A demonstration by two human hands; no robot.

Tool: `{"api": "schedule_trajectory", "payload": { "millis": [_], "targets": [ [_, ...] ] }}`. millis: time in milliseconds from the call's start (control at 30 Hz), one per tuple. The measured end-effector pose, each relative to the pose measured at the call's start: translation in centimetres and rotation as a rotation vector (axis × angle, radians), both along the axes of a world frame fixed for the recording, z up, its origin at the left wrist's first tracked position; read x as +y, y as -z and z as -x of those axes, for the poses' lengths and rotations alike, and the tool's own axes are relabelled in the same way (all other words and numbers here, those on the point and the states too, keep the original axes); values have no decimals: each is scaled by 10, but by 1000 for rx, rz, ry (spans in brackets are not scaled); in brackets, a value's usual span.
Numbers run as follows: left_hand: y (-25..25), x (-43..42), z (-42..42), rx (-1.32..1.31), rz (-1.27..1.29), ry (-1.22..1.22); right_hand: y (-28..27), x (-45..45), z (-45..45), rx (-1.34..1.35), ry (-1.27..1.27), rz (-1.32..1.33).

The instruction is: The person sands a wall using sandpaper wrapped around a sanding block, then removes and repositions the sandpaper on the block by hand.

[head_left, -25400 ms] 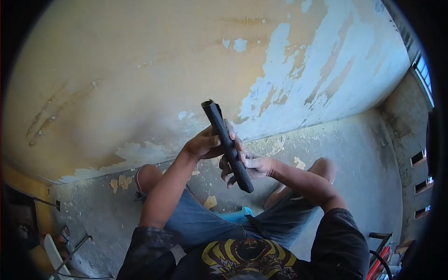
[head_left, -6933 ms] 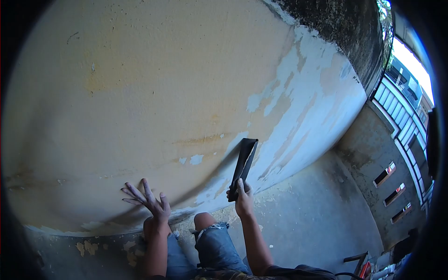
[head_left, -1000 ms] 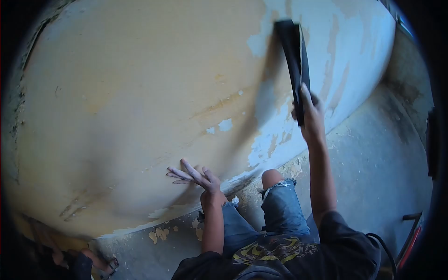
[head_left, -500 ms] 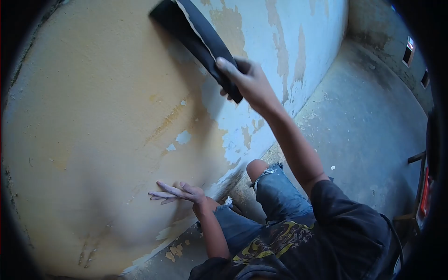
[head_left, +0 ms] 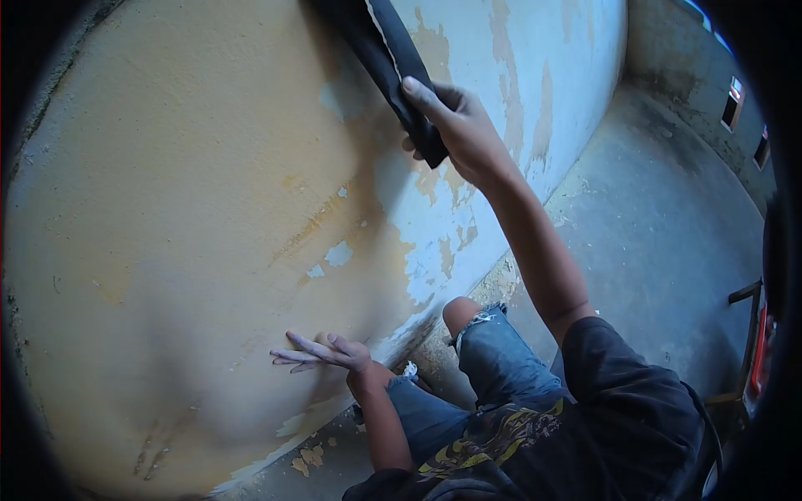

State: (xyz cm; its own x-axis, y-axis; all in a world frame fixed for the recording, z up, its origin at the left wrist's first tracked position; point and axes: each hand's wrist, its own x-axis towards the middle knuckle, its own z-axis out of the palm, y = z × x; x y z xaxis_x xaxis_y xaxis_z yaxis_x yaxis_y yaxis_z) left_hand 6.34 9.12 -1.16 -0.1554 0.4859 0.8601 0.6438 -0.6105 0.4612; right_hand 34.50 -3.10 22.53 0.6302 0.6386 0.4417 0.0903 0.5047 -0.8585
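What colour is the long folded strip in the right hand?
The long folded strip is black, pale along one edge (head view).

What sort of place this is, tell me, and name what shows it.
Probably a worn room or porch of a building: paint is peeling off the long wall, what look like paint flakes lie on the bare grey floor, and small openings pierce the far wall.

Dim, uneven light throws soft shadows (head_left: 359,188) on the wall (head_left: 200,175), which bows with lens distortion toward black edges.
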Motion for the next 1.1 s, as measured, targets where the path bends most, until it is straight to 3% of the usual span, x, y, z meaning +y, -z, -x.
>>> {"api": "schedule_trajectory", "payload": {
  "millis": [67, 200, 233, 300, 333, 400, 467, 567, 633, 700, 733, 867, 933, 1000, 1100],
  "targets": [
    [0, -5, 1, -7, 25, 0, 18, 1, 0, 40, 2, 61],
    [-1, -1, -3, -16, 4, -14, 207, -24, 68, 265, -40, 223],
    [-3, 5, -9, -27, -8, -15, 229, -28, 77, 310, -32, 204],
    [2, 2, 0, -3, 0, -8, 180, -29, 52, 208, 40, 284],
    [5, 4, 2, -5, 6, -2, 128, -23, 40, 170, 111, 193],
    [2, 0, 2, -12, 12, 8, 38, -6, 2, 82, 10, 77],
    [-3, -2, -2, -17, 15, 8, -11, 8, -25, -82, 5, 4],
    [-5, -5, -3, -36, 60, 5, 78, -4, 4, 157, 1, 137],
    [-1, 0, -4, -28, 25, 1, 212, -20, 41, 277, -57, 179],
    [0, -1, -2, 12, 15, -28, 268, -36, 64, 404, -21, 257],
    [-1, -5, 3, 4, 45, -1, 248, -36, 59, 355, -7, 268],
    [-4, -7, -1, -19, 43, 19, 45, -15, -22, 86, 62, 103],
    [-5, -5, -5, -11, 31, -30, 12, -7, -29, 23, 63, 39],
    [-4, -6, -3, -15, 15, -33, 53, -10, -11, 80, 19, 103],
    [-2, 4, -12, -53, -38, -57, 249, -15, 32, 281, -38, 165]
  ]
}}
